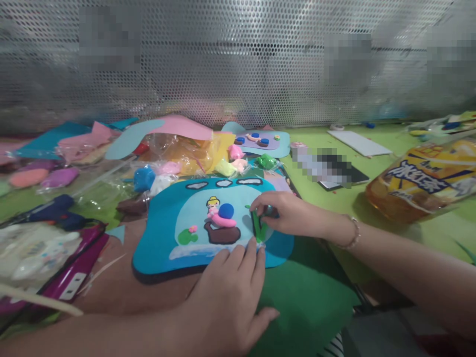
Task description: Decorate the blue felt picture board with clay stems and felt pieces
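Observation:
A blue paper board (156, 238) with a light-blue middle carries a clay picture. On it are a yellow-and-pink figure with a blue ball (226, 211) and a brown boat shape (223, 234) edged in black. My right hand (280, 210) is closed over the board's right side, fingertips at a thin black clay strip (254, 225) along a green clay shape (261, 231). Its fingers partly hide both. My left hand (234, 285) lies with fingers stretched out over the board's lower edge, fingertips near the foot of the green shape. It holds nothing.
Bagged clay lumps, including a green one (266, 161), lie behind the board. A second decorated board (273, 144) is farther back. To the right are a phone (334, 171) and a bottle of amber drink (420, 178). A magenta tool (80, 267) lies left. Perforated metal (238, 59) rises behind.

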Demonstrator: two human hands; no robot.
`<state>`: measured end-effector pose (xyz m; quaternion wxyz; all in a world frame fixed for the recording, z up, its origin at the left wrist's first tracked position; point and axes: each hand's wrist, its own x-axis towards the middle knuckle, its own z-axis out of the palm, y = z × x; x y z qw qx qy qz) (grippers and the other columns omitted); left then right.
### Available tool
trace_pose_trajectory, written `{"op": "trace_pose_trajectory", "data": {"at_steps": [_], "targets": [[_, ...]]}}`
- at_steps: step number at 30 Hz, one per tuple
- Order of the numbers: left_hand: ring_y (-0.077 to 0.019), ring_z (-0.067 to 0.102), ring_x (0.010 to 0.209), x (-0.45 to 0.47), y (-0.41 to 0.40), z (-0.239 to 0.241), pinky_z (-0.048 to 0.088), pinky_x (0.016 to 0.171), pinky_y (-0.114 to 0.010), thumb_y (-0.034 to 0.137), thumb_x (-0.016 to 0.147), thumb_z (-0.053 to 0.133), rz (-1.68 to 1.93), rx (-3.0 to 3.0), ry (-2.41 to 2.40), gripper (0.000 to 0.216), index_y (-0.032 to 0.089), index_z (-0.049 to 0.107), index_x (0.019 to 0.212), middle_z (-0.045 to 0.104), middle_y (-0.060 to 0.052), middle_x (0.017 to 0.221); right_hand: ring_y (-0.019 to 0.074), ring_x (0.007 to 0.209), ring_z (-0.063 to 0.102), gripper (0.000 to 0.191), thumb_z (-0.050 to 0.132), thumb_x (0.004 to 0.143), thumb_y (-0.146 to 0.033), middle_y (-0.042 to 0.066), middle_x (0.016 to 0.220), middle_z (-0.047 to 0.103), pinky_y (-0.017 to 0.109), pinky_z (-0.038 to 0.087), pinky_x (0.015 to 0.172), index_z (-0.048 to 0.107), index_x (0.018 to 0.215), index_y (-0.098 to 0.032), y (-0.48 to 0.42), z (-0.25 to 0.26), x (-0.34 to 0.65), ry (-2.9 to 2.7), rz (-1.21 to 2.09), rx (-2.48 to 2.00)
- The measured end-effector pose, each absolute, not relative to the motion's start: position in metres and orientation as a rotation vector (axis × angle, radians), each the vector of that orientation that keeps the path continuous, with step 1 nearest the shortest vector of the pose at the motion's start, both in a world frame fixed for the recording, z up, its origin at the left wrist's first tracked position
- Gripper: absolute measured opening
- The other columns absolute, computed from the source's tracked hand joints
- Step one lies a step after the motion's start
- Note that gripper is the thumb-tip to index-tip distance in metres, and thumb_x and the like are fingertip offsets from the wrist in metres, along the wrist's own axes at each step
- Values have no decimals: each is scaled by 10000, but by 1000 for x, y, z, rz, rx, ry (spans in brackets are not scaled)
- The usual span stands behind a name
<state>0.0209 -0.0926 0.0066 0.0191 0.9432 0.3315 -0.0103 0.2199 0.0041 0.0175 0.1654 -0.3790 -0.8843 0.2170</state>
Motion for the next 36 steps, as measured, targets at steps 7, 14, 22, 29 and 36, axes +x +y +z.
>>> {"op": "trace_pose_trajectory", "data": {"at_steps": [7, 14, 22, 29, 36], "targets": [[-367, 478, 1100, 22, -92, 9, 417, 819, -485, 540, 918, 266, -76, 2907, 1027, 664, 68, 377, 1372, 386, -230, 1385, 126, 715, 568, 306, 543, 710, -59, 37, 827, 638, 219, 439, 638, 613, 990, -159, 3, 18, 221, -2546, 557, -1136], [-373, 476, 1087, 21, -93, 5, 413, 810, -493, 541, 915, 262, -35, 2928, 1022, 669, 60, 395, 1359, 405, -236, 1368, 133, 744, 574, 305, 551, 722, -68, 46, 853, 636, 227, 451, 658, 616, 1005, -160, 2, 16, 220, -2537, 580, -1130], [-363, 479, 1086, 21, -94, 4, 403, 816, -477, 535, 913, 287, -16, 2928, 1029, 658, 58, 406, 1350, 416, -235, 1360, 131, 775, 593, 279, 537, 739, -54, 38, 869, 640, 230, 473, 694, 615, 981, -169, 4, 12, 221, -2507, 607, -1068], [-367, 481, 1077, 21, -94, 4, 404, 805, -480, 534, 915, 266, 22, 2950, 1035, 662, 52, 407, 1347, 411, -240, 1361, 127, 791, 596, 299, 514, 738, -20, 44, 876, 637, 226, 481, 708, 613, 983, -160, 3, 11, 220, -2501, 597, -1049], [-360, 477, 1088, 21, -93, 3, 401, 817, -474, 543, 912, 273, 27, 2964, 1051, 668, 55, 402, 1350, 405, -234, 1369, 117, 767, 592, 274, 539, 736, -26, 42, 871, 621, 211, 484, 681, 619, 963, -158, 3, 11, 219, -2490, 573, -1057]]}}
